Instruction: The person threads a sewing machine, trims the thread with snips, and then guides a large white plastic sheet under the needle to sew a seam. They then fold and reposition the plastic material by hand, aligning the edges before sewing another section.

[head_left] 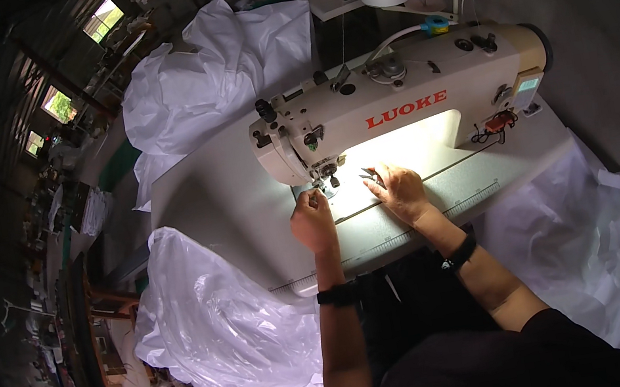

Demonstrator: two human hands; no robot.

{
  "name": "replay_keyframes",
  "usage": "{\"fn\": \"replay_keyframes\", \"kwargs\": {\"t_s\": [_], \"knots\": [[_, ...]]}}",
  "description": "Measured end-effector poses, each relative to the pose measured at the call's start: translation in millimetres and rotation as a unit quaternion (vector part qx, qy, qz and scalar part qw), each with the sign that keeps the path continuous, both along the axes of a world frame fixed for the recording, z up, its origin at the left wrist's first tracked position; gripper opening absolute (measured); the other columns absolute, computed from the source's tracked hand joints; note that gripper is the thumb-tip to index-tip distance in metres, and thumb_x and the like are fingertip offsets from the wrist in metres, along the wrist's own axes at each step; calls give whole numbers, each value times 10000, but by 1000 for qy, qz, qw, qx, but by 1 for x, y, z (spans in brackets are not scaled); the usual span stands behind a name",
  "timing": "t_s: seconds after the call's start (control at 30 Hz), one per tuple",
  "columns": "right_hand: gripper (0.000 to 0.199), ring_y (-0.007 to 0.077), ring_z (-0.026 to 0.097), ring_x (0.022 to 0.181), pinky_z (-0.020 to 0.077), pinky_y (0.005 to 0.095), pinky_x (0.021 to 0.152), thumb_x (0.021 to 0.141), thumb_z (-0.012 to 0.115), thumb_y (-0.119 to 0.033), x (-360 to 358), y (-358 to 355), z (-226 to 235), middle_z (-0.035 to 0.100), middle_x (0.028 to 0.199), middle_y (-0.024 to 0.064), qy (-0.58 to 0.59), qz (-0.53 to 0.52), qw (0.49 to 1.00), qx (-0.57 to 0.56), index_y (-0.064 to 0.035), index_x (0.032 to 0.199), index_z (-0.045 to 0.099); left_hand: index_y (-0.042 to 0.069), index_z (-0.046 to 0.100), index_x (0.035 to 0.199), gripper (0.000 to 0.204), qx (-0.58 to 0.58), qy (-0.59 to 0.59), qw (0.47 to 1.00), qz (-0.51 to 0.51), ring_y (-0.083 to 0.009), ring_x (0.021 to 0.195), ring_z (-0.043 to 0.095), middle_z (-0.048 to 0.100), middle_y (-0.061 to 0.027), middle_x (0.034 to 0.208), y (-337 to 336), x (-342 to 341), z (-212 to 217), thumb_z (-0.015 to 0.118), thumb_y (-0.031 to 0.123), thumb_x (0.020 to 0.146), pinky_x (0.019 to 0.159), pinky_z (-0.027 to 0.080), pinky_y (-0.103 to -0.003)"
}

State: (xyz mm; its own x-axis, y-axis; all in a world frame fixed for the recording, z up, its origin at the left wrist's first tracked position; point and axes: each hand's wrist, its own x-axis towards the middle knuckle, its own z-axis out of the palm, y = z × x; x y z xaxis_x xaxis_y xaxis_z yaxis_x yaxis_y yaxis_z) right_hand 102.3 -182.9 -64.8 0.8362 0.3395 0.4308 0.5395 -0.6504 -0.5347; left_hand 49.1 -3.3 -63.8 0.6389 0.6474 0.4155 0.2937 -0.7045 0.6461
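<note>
White sewing machine [393, 105]: left hand [312, 221] pinched at the needle [322, 184], right hand [399, 190] gripping small snips [370, 177].

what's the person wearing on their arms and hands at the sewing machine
Both forearms are bare, and the left hand and right hand wear no gloves. Each wrist carries a dark band: a black one on the left wrist and a black one on the right wrist, like a watch or bracelet. Black short sleeves show near the lower edge. No rings can be made out.
</note>
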Motion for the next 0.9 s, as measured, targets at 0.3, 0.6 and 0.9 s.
{"fn": "replay_keyframes", "kwargs": {"t_s": [0.3,0.6,0.9], "knots": [[302,225,626,892,508,351,803,875,694,-346,0,4,1,635,937,87,-57,-9,991,-122,-75,989,626,158,733,844,69,-27,-24,999,6,-224,527,610,634,-36,607,1,2,-2,726,222,820,513,470,-363],[363,244,589,1018,472,397,873,869,686,-381,0,4,-3,620,1040,108,-118,-26,983,-136,-83,1069,633,169,739,853,63,-19,-27,999,14,-218,535,612,629,-23,603,0,2,-1,738,216,810,514,467,-357],[315,244,585,1039,468,396,881,877,680,-354,0,5,1,623,1071,95,-116,-11,986,-117,-118,1086,661,192,744,865,85,-28,0,1000,4,-218,567,633,666,-14,654,3,4,-1,755,251,805,530,479,-359]]}}
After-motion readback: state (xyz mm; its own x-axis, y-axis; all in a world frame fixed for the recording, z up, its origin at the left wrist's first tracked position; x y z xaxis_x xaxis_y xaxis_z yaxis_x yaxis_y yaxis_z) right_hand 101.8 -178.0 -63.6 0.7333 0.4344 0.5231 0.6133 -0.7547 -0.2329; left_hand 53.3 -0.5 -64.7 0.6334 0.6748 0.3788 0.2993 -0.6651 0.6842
